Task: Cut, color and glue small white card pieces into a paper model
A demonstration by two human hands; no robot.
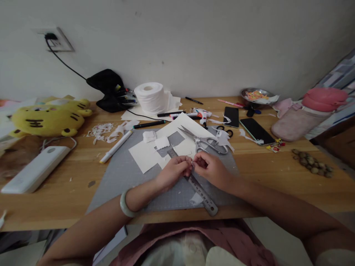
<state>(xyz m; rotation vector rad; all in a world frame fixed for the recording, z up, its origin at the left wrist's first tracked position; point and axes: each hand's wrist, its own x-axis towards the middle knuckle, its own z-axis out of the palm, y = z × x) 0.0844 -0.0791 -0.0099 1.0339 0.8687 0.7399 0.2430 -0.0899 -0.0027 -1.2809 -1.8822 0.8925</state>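
Note:
My left hand [174, 171] and my right hand [210, 168] meet over the grey cutting mat [122, 177], fingers pinched together on a tiny white piece [192, 163] that is too small to name. A metal ruler [194, 183] lies slanted on the mat under both hands. Silver scissors [206, 142] rest just beyond my right hand. White paper pieces [145, 155] lie on the mat to the left of my left hand. A pale bangle sits on my left wrist.
On the wooden desk: a white marker [116, 146], black pens, a toilet roll [149, 96], a glue gun [203, 115], two phones [256, 131], a yellow plush tiger [48, 118], a white power bank [36, 170], a pink bag [298, 122], a metal bowl [256, 95], brown beads [312, 165].

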